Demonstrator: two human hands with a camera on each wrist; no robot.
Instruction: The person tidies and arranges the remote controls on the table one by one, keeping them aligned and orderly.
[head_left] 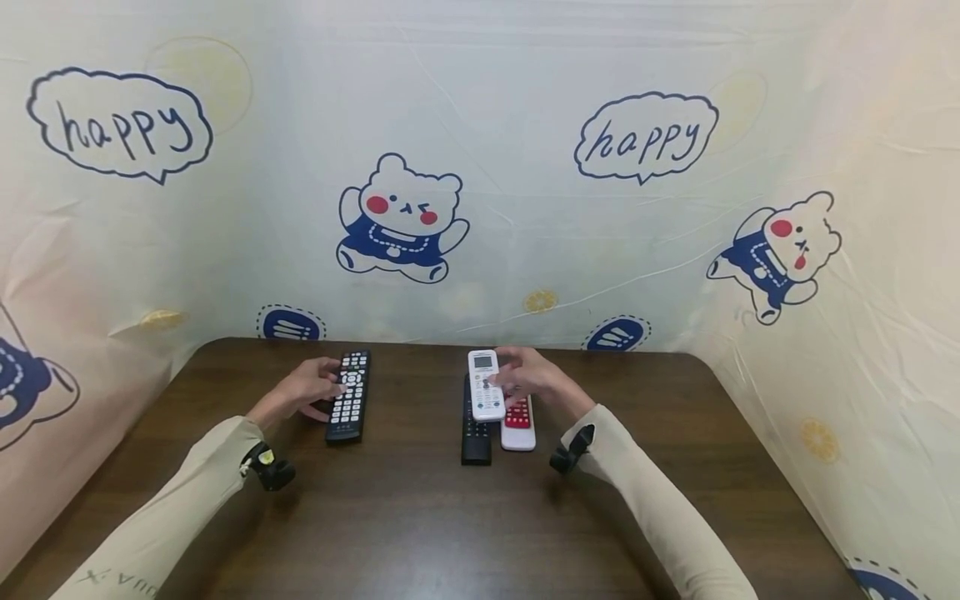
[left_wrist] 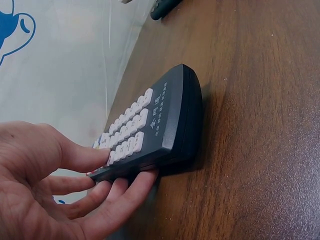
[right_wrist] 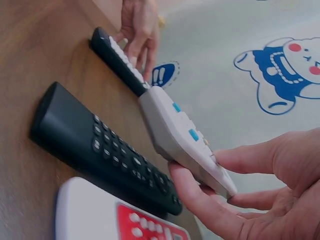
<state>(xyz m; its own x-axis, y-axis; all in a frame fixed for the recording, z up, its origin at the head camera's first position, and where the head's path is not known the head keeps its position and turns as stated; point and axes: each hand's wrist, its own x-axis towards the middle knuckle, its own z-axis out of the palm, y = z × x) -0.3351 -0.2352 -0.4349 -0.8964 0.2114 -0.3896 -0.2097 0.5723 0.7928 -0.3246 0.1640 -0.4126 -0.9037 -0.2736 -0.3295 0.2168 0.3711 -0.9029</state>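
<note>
Right hand [head_left: 528,375]: fingers [right_wrist: 187,186] clamped on the white remote [head_left: 482,403], thumb on its key face, others along the edge and underside. It was tilted, held up off the bench [head_left: 420,533], display end away from the person; in the head view it overlapped two other remotes. Left hand [head_left: 307,388]: fingers [left_wrist: 85,157] also clamped, on the white-keyed remote [head_left: 349,408], thumb on the keys near one long edge, the rest tucked beneath that edge. Couldn't tell if its lower end touched the bench. Handling, my read: both light, stiff plastic shells, a bit slick, not very fragile, though a drop could crack a case or the small display. Best hold looked like the two long edges near mid-length; thumb on the face risked pressing keys, and one-edge support could have let the body roll. Further out, the black remote [head_left: 476,452] and the red-faced remote [head_left: 518,439] lay flat, side by side, near each other under the white one; couldn't tell if they touched. White-keyed one sat well apart from that group. Printed sheet [head_left: 510,133] stood behind the bench.
</note>
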